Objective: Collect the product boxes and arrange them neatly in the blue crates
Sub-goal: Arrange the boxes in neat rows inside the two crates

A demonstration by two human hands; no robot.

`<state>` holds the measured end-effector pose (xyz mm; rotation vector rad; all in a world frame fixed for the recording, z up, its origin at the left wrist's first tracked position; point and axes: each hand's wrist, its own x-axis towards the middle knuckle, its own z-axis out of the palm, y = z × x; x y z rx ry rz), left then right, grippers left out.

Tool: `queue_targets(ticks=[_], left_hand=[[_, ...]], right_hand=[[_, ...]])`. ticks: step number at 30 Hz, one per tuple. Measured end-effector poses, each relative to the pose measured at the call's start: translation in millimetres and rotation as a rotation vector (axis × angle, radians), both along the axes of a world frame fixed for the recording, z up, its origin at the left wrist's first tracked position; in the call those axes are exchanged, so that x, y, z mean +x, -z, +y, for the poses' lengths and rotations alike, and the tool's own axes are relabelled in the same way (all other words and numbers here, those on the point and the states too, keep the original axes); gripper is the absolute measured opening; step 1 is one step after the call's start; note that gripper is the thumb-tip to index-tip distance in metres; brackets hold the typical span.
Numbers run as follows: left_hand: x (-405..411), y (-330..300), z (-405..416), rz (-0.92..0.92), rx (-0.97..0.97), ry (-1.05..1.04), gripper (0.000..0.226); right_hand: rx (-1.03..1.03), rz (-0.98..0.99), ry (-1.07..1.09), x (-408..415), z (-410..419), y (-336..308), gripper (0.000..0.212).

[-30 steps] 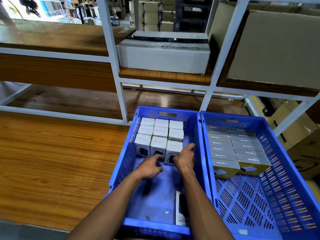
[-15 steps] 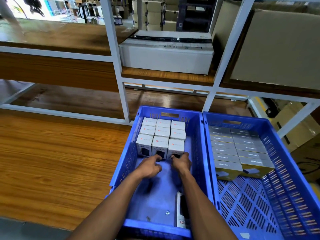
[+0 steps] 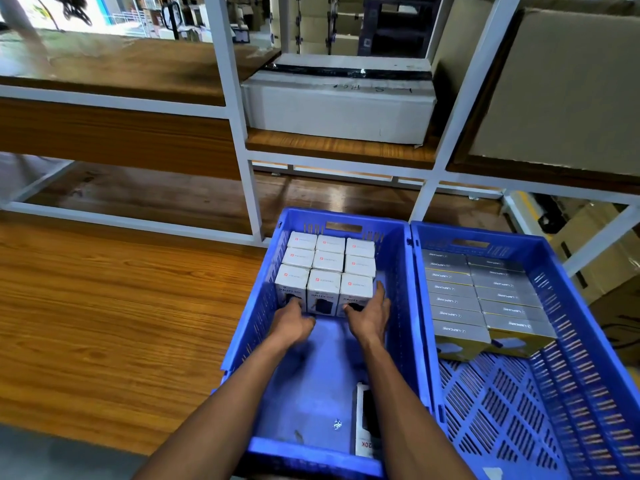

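At your 9 o'clock the wood-grain shelf board runs wide and glossy, orange-brown laminate w/ white metal rack posts rising behind it.

Dead ahead sits the left blue crate, moulded plastic, slotted side walls, solid smooth floor. At its 12 o'clock end you've got 9 white boxes, small upright cartons w/ red logo marks on top, packed 3 x 3 and touching each other. The front row of 3 shows black print and a dark product pic on the faces.

Your left hand presses the front-left carton's face, fingers curled narrow against it; whether it grips anything I can't tell. Your right hand is spread wide, palm on the front-right carton's face, fingers reaching up its right side edge. Neither hand lifts a box.

At 6 o'clock in the same crate, 1 loose box lies flat on the floor by the right wall, white w/ a black panel and red "20K" print, partly hidden by your right forearm.

At 3 o'clock the right blue crate touches the first, floor and walls both slotted mesh. Its far end holds flat grey boxes w/ yellow edging, 2 columns: 7 on the left, about 6 on the right, far ones too dim to be sure.

Up at 12 o'clock a white taped carton sits on the upper shelf; at 2 o'clock a big brown cardboard carton.
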<state>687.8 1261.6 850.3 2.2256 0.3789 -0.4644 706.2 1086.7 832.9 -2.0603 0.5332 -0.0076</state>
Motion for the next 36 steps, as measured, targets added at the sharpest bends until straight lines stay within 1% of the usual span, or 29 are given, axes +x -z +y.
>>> queue_targets(ticks=[2,4,6,8,12,14,17,19,21,24,27,29,32,34,36], left_hand=[[2,2,4,0.019,-0.040,-0.049,0.052],[9,13,8,0.034,-0.097,-0.060,0.068],[21,39,14,0.039,-0.164,-0.057,0.081],[24,51,14,0.053,-0.213,-0.040,0.084],[9,21,5,0.041,-0.247,-0.036,0.082],[4,9,1,0.016,-0.254,-0.045,0.076],[2,3,-2,-0.041,-0.272,-0.068,0.054],[3,4,-2,-0.061,-0.273,-0.061,0.048],[3,7,0,-0.056,-0.287,-0.023,0.053],[2,10,2,-0.048,-0.299,0.054,0.069],[2,9,2,-0.042,-0.315,0.078,0.072],[3,9,1,-0.049,-0.336,0.055,0.064],[3,10,0,-0.064,-0.309,0.051,0.044],[1,11,0,-0.070,-0.297,0.081,0.031],[-3,9,-3,-0.077,-0.321,0.148,0.023]], right_hand=[[0.054,-0.049,-0.008,3,-1,1,0.104],[0.110,-0.059,-0.007,4,-1,1,0.103],[0.143,-0.054,-0.009,4,-2,1,0.100],[0.160,-0.058,-0.024,4,-3,2,0.099],[0.182,-0.057,-0.037,4,-3,3,0.098],[0.185,-0.064,-0.030,3,-3,3,0.097],[0.181,-0.075,-0.023,2,-2,1,0.096],[0.182,-0.075,-0.022,0,-1,-1,0.095],[0.182,-0.074,-0.023,0,-1,-3,0.095],[0.188,-0.064,-0.035,-2,-2,-5,0.093],[0.191,-0.028,-0.053,-3,-3,-11,0.091],[0.167,0.006,-0.066,-3,-2,-16,0.089],[0.109,0.089,-0.058,-2,-2,-23,0.092],[0.055,0.154,-0.048,-2,-2,-29,0.096],[-0.012,0.229,-0.052,-3,-3,-37,0.096]])
